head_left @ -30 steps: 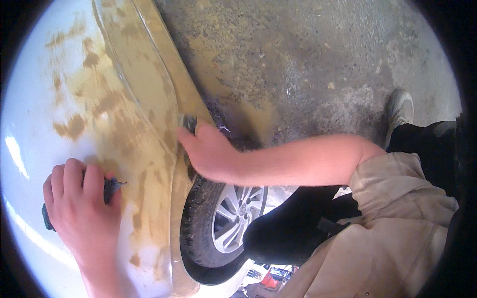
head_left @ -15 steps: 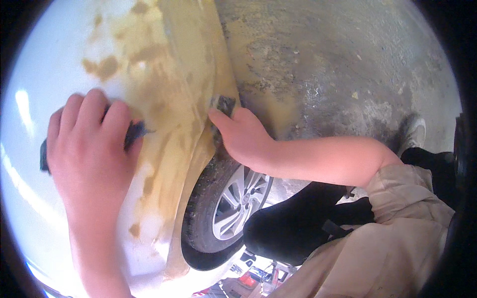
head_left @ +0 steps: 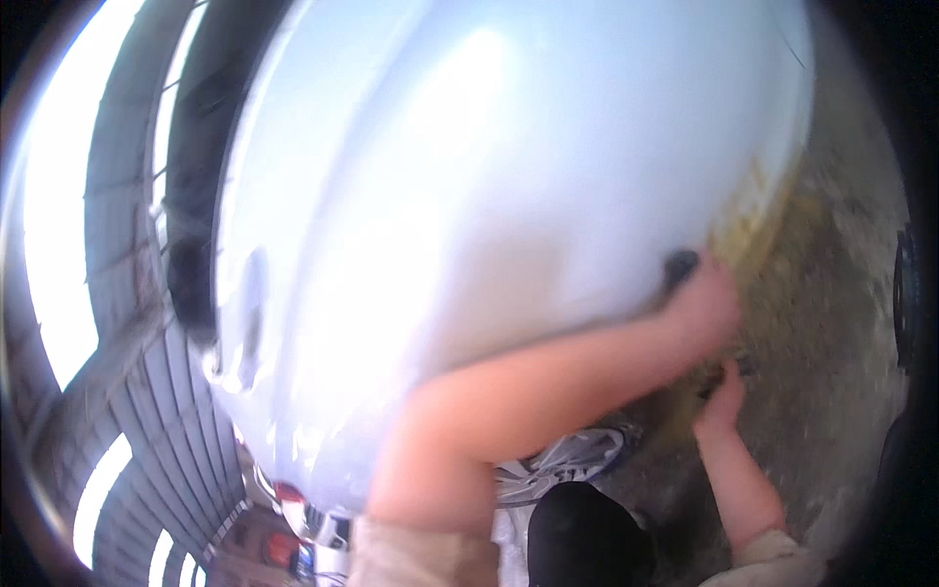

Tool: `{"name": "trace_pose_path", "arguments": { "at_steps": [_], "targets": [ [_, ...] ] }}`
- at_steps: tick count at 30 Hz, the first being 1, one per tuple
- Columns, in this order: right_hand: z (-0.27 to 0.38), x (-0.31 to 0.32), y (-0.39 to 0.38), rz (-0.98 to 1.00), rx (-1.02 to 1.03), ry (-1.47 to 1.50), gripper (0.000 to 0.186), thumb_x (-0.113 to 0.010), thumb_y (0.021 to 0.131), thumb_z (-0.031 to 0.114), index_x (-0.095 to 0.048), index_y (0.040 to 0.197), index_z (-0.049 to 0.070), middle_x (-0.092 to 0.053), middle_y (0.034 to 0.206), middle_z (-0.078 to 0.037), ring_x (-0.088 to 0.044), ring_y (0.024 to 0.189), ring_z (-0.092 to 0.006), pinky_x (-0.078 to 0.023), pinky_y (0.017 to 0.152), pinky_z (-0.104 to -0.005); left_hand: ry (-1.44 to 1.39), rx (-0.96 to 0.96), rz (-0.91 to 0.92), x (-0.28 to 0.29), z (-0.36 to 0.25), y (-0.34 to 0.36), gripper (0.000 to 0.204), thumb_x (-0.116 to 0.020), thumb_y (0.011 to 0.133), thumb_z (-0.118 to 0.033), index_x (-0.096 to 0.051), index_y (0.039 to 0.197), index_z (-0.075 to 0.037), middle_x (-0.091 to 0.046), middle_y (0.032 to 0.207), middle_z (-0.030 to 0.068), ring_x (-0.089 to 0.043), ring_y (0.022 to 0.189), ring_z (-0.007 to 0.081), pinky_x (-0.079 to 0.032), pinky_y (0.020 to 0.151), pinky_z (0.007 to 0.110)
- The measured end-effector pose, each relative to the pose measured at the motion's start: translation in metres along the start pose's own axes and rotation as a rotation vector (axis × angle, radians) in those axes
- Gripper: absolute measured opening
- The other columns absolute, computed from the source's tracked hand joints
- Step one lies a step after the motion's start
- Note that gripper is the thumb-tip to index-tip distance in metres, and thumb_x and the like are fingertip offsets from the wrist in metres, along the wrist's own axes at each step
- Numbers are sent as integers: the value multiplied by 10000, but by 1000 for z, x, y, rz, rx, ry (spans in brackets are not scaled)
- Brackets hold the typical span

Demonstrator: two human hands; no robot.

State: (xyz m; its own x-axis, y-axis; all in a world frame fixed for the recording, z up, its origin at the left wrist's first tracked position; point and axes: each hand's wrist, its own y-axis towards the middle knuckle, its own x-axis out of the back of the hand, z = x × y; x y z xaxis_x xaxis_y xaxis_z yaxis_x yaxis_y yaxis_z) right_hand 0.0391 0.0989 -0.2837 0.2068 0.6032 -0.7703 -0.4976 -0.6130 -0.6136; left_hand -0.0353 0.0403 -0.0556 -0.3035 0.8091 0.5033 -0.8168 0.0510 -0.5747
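My left hand is closed on a dark pad, held against the white car panel beside yellow-brown smears along its right edge. Lower and to the right, my right hand is also closed round a small dark pad, blurred and partly hidden, by the panel's lower edge. Part of a silver wheel shows below my left forearm.
My black-clad knee is at the bottom. A door handle and dark car window are at left, with a roof with bright strips beyond. Stained concrete floor lies at right; red and white objects sit lower left.
My view has swung up and left over the car's upper panel and the roof, blurring it. The smears now sit at right. My left forearm now reaches across toward the panel's right edge.
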Motion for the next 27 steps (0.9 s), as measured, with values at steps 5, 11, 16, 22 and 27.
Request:
{"name": "trace_pose_path", "arguments": {
  "at_steps": [5, 11, 16, 22, 27],
  "targets": [
    [74, -2, 34, -31, 731, 3, 481, -589, 1034, 172, -537, 1490, 29, -614, 1245, -23, -561, 1017, -163, -465, 932, -349, -616, 271, -325, -3, -62, -22, 296, -761, 791, -327, -747, 982, -102, -656, 1028, 97, -607, 1083, 301, -470, 927, 484],
    [171, -48, -11, 54, 1249, 241, 499, -556, 1051, 98, -469, 1534, 11, -602, 1195, -38, -556, 1072, -144, -462, 965, -318, -1349, 518, -453, -43, -187, -96, 275, -776, 867, -328, -670, 1000, -111, -632, 1058, 129, -637, 1041, 360, -556, 870, 497],
    [208, -115, -72, 489, 1323, 91, 583, -517, 1029, 96, -343, 1583, 48, -603, 1236, -114, -558, 1101, -230, -464, 1025, -387, -1477, 245, -296, -30, -229, -96, 315, -769, 849, -351, -695, 1039, -111, -653, 1108, 113, -633, 1098, 342, -541, 899, 482],
    [182, -157, -138, 300, 1652, -669, 578, -622, 907, 64, -475, 1457, -35, -606, 1217, -143, -584, 1090, -255, -478, 985, -394, -1512, 97, -98, -5, -254, -94, 364, -744, 862, -358, -700, 1137, -124, -650, 1160, 109, -613, 1177, 308, -501, 955, 502],
    [127, -159, -208, 65, 713, -1454, 463, -629, 868, 21, -633, 1331, 30, -668, 1204, -235, -649, 1147, -430, -516, 1000, -429, -1822, -20, 146, 19, -300, -139, 366, -689, 889, -390, -720, 1128, -115, -707, 1125, 160, -671, 1105, 369, -538, 952, 517]
  ]
}}
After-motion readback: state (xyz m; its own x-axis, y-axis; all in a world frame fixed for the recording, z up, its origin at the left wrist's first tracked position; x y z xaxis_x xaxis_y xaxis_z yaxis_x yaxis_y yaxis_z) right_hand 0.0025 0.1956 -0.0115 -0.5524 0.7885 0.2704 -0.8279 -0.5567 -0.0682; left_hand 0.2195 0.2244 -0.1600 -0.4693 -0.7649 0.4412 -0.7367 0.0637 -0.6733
